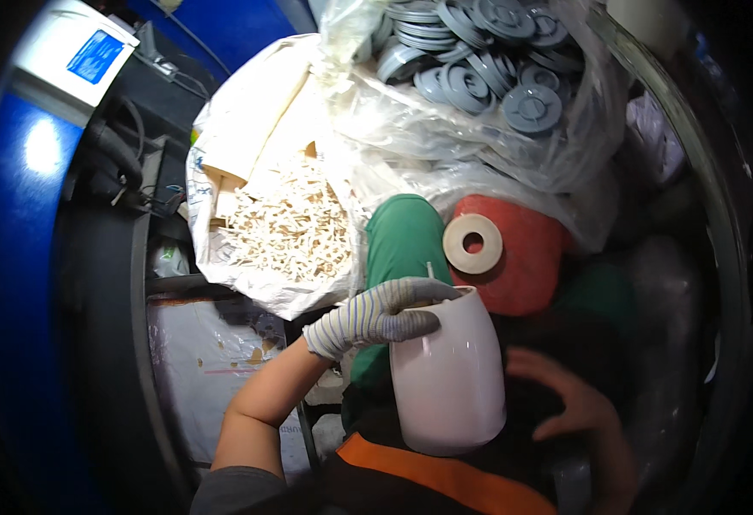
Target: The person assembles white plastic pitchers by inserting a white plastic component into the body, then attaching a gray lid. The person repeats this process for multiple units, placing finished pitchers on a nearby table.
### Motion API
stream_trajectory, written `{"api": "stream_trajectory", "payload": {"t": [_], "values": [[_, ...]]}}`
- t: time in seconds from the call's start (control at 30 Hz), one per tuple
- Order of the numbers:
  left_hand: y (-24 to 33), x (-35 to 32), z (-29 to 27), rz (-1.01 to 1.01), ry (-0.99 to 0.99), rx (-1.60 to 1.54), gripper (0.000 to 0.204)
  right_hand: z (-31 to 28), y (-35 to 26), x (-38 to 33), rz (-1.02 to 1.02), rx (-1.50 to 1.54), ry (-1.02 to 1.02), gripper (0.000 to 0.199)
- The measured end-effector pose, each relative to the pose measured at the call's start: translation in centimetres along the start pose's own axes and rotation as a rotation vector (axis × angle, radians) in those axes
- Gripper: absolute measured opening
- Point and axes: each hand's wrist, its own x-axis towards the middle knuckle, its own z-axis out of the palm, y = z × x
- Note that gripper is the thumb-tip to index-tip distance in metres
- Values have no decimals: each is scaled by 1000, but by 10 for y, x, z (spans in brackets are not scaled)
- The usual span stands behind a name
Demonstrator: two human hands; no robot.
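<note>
Head view: gloved left hand (pixel 374 322) pinches white tapered container (pixel 449 382) by its open end, lower centre. Bare right hand (pixel 584 405), blurred, fingers spread, just beside it. Container in hand, not set down, uncapped; grey discs (pixel 532 108) lie unused, upper right; finish unclear.

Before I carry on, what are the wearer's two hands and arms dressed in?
The left hand wears a pale knit glove with thin yellowish and darker stripes, greyer over the fingers. A dark grey sleeve leaves the left forearm bare. The right hand appears ungloved; blur hides finer detail.
</note>
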Motion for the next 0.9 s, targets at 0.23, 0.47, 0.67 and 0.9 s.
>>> {"api": "stream_trajectory", "payload": {"t": [0.23,0.47,0.67,0.9], "values": [[19,37,35,519,-85,826,11,19,17,64,-515,-199,665,26],[-14,9,15,651,265,1019,10,31,4,83,-579,-194,643,14],[18,-59,-162,257,1207,556,38,28,33,43,-589,-63,878,11],[26,34,-35,-28,62,601,65,55,-1,111,-550,-229,816,24]]}}
